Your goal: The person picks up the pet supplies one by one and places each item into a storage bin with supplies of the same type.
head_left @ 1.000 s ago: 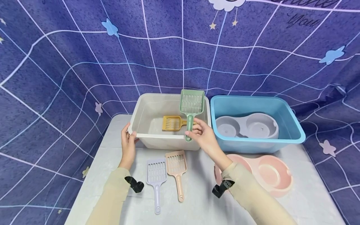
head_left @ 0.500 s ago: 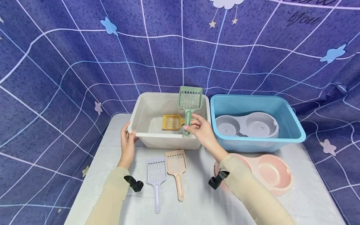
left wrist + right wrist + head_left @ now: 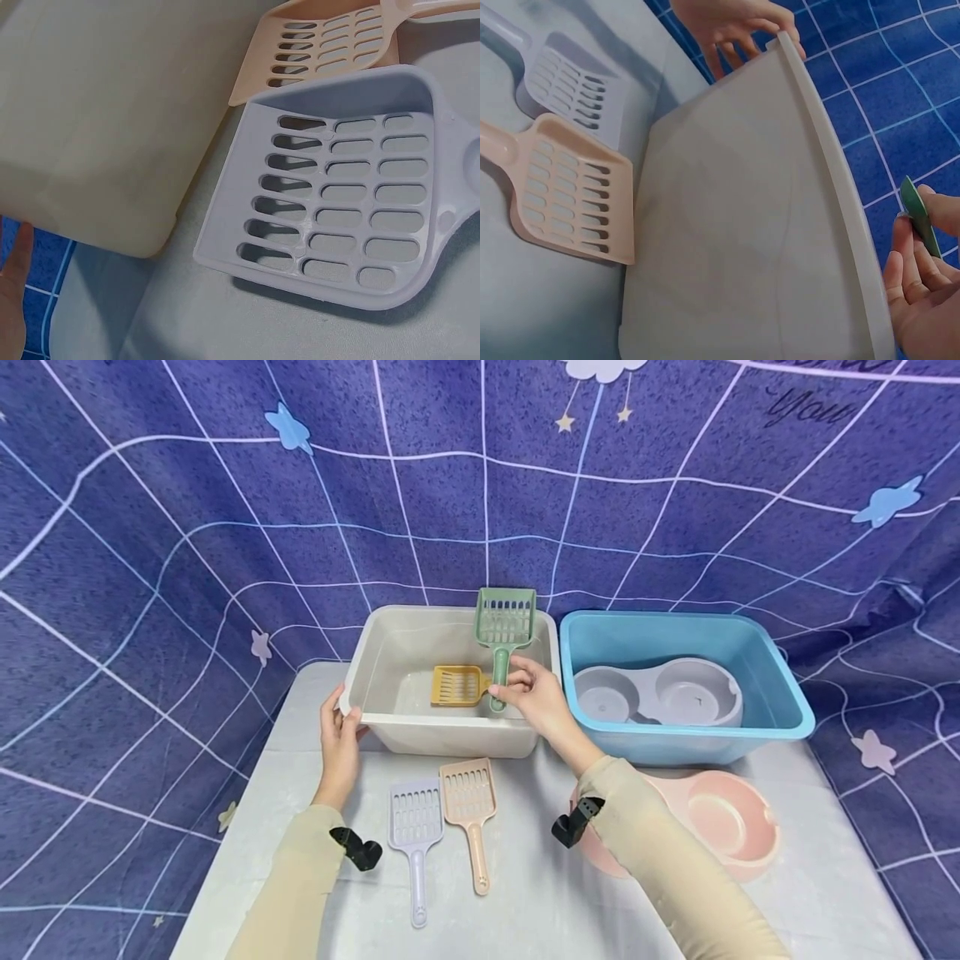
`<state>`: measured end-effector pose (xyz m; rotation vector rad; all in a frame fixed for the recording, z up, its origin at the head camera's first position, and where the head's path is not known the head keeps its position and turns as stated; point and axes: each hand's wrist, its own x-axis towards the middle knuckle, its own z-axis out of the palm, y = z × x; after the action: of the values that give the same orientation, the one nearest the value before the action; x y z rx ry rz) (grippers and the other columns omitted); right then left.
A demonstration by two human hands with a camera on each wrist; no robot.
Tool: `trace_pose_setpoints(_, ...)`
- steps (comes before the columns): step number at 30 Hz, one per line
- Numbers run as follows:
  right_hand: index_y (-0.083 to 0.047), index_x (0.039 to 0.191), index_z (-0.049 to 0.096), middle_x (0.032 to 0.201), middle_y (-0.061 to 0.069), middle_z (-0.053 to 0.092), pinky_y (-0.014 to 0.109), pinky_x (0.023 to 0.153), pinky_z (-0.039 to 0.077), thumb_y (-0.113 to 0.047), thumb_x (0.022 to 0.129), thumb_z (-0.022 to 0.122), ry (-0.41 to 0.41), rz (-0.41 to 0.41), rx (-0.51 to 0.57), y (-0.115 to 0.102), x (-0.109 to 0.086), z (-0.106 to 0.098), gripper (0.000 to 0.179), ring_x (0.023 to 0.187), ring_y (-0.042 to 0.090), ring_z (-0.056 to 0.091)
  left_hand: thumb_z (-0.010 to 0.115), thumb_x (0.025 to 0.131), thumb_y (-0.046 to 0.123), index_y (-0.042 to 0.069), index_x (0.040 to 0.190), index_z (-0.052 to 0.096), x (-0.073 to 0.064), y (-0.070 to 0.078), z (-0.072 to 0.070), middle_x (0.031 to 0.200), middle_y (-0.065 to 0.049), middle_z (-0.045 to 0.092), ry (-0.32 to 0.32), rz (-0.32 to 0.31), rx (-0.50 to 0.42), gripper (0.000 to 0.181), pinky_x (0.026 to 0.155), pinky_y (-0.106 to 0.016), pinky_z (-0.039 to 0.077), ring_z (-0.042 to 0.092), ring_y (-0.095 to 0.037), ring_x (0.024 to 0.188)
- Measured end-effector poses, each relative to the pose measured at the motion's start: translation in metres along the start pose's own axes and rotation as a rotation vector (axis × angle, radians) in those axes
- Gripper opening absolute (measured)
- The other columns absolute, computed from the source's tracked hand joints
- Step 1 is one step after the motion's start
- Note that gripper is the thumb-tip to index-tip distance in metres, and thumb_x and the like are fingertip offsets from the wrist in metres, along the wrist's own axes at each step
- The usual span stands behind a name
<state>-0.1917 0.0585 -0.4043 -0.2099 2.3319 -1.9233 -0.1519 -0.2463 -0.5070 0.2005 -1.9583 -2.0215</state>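
My right hand [image 3: 536, 692] pinches the handle of a green slotted litter scoop [image 3: 500, 668], which is raised over the right part of a beige litter box [image 3: 442, 742], its slotted end toward the curtain. The right wrist view shows the green handle edge-on between thumb and fingers. My left hand [image 3: 340, 743] grips the front left corner of the box, thumb at the front and fingers along the side. Inside the box lies a yellow litter scoop [image 3: 456, 686], its handle partly hidden by the green scoop and my right hand.
In front of the box lie a lilac scoop [image 3: 417, 827] and a peach scoop [image 3: 469, 797], side by side. To the right stands a blue box [image 3: 690, 745] with a grey double bowl [image 3: 697, 693] inside. A pink double bowl [image 3: 738, 822] is partly under my right forearm. A curtain [image 3: 420, 485] hangs behind.
My right hand has carried the green scoop a little away from me and slightly left, so its handle end is now inside the box's front rim. My left hand keeps its grip.
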Motion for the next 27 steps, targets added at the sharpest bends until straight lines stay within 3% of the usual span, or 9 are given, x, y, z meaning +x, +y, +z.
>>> trace_pose_setpoints(4,0.008,0.143,0.042,0.096,0.009,0.066,0.016,0.068,0.045,-0.006,0.087,0.075,0.004,0.011,0.01,0.006,0.004,0.0,0.067,0.076,0.006,0.051,0.039,0.106,0.015,0.018,0.155,0.026,-0.001,0.0,0.001,0.147,-0.013,0.041,-0.001,-0.006,0.008,0.051,0.105,-0.048,0.041,0.048,-0.022,0.122)
trace_pose_setpoints(13,0.003,0.134,0.056,0.102,0.015,0.069,0.024,0.079,0.052,-0.009,0.087,0.075,0.016,0.02,-0.016,0.011,0.007,0.003,0.052,0.089,0.016,0.061,0.037,0.105,0.01,0.013,0.156,0.022,-0.005,0.016,0.001,0.148,-0.018,0.039,-0.031,-0.02,0.006,0.053,0.106,-0.048,0.04,0.049,-0.013,0.117)
trace_pose_setpoints(20,0.0,0.133,0.058,0.103,0.015,0.069,0.027,0.079,0.052,-0.013,0.09,0.074,0.022,0.011,-0.056,0.012,0.007,0.004,0.048,0.092,0.02,0.063,0.037,0.106,0.013,0.019,0.156,0.024,-0.002,0.005,0.0,0.149,-0.01,0.041,-0.007,-0.015,0.007,0.051,0.107,-0.046,0.039,0.048,-0.013,0.119)
trace_pose_setpoints(27,-0.003,0.133,0.059,0.106,0.014,0.069,0.029,0.08,0.052,-0.019,0.092,0.072,0.034,0.003,-0.068,0.012,0.005,0.004,0.046,0.094,0.022,0.063,0.038,0.106,0.017,0.021,0.155,0.026,-0.001,0.001,0.001,0.148,-0.011,0.042,0.009,0.004,0.013,0.051,0.103,-0.043,0.041,0.049,-0.015,0.119)
